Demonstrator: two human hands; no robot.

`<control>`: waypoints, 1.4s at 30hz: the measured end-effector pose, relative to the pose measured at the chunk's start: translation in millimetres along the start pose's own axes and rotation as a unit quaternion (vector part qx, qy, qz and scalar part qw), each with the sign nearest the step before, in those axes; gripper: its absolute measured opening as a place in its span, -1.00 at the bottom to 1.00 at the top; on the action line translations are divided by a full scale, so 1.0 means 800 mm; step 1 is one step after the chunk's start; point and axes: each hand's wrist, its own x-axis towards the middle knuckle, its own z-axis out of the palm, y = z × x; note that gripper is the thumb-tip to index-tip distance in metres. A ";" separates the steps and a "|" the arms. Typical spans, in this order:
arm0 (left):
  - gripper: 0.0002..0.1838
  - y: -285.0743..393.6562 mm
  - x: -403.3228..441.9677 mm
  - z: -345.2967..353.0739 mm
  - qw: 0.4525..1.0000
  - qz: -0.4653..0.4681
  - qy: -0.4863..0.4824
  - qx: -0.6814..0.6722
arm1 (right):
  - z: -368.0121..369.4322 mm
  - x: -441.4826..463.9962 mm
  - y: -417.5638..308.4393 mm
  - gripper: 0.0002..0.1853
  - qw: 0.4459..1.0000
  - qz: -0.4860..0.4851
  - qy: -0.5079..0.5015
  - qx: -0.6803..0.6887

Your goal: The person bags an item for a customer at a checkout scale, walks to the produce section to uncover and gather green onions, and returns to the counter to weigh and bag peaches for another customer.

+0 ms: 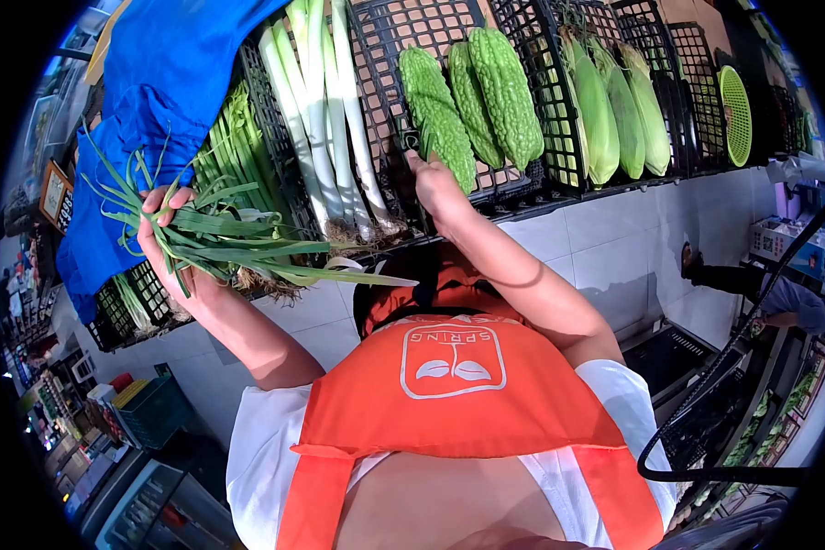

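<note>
My left hand (163,220) is wrapped round a bunch of loose green leaves (225,234), whose long tips stretch right across the front of the crates. My right hand (437,188) is at the front edge of the crate with bitter melons (435,115), its fingers closed near the left melon; what they grip, if anything, is too small to make out. Between the hands, white-stemmed leeks (325,119) lie with their roots toward me. Green stalks (238,151) are behind the held leaves.
Corn (596,115) fills a black crate to the right, beyond it a yellow-green basket (735,115). Blue cloth (170,82) covers the left crates. A black cable (706,390) hangs at the right. Another person's sleeve (797,302) shows at the far right.
</note>
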 end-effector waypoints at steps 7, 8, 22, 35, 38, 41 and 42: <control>-0.85 -0.002 0.003 -0.003 1.000 0.001 -0.002 0.004 | -0.013 -0.003 0.015 -0.62 0.999 -0.047 -0.015 0.011; -0.85 -0.003 0.004 -0.002 1.000 -0.002 -0.004 -0.001 | -0.014 -0.011 0.009 -0.62 0.997 -0.068 -0.021 0.018; -0.88 -0.016 0.026 0.000 0.999 -0.032 -0.021 -0.019 | -0.025 -0.021 0.037 -0.71 0.989 -0.120 -0.007 0.090; -0.84 -0.019 0.034 0.004 0.998 -0.051 -0.033 -0.033 | -0.157 -0.076 -0.048 -0.79 0.905 -0.322 -0.083 -0.265; -0.83 -0.021 0.033 0.010 0.996 -0.054 -0.040 -0.055 | -0.143 -0.075 -0.030 -0.81 0.853 -0.314 -0.165 -0.382; -0.83 -0.025 0.027 0.025 0.999 -0.036 -0.015 -0.033 | -0.136 -0.062 -0.010 -0.89 0.818 -0.360 -0.133 -0.428; -0.83 -0.024 0.026 0.026 0.999 -0.032 -0.015 -0.031 | -0.138 -0.058 -0.006 -0.88 0.832 -0.356 -0.127 -0.407</control>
